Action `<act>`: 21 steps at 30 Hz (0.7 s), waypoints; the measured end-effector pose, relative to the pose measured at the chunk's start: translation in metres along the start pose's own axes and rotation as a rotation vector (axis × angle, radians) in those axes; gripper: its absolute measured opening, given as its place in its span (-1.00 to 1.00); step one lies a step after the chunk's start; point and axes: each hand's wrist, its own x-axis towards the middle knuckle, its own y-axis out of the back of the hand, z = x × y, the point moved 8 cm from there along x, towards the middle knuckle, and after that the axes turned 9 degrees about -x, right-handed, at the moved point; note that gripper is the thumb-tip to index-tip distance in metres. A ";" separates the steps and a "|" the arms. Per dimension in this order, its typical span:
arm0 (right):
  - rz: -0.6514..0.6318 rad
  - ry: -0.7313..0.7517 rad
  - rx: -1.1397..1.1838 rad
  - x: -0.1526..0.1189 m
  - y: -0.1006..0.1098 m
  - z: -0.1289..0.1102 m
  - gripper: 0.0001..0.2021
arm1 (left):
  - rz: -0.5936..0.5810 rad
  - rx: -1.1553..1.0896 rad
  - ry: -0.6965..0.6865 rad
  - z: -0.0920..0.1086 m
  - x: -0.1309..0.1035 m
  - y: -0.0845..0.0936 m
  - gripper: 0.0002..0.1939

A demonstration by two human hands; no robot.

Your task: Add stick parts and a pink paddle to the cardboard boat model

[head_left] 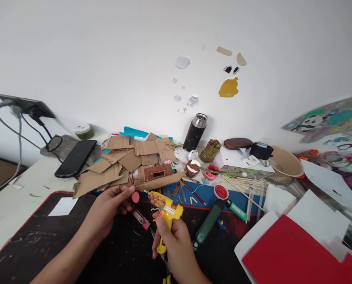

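Observation:
My right hand (174,240) is wrapped round the handle of a yellow hot glue gun (171,211), whose dirty nozzle points up and left. My left hand (112,207) is closed in a pinch beside the nozzle. At its fingertips is a small roundish pinkish-red piece (135,197), close to the nozzle tip but apart from it. Thin brown sticks (131,180) show just above the left thumb; whether the hand holds them I cannot tell. Below the hands, a pink-ended packet (140,218) lies on the black mat (122,252). Scissors (166,279) lie partly hidden under the right hand.
Cardboard pieces (105,175) pile up behind the left hand, near a brown box with a slot (158,172). A black flask (195,132) stands by the wall. Right of the glue gun lie a dark green tool (208,225), a green cutter (237,211) and red sheet (294,252).

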 end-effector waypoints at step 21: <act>-0.043 0.072 -0.031 0.009 0.000 0.007 -0.01 | 0.036 -0.188 -0.120 0.022 -0.003 0.018 -0.32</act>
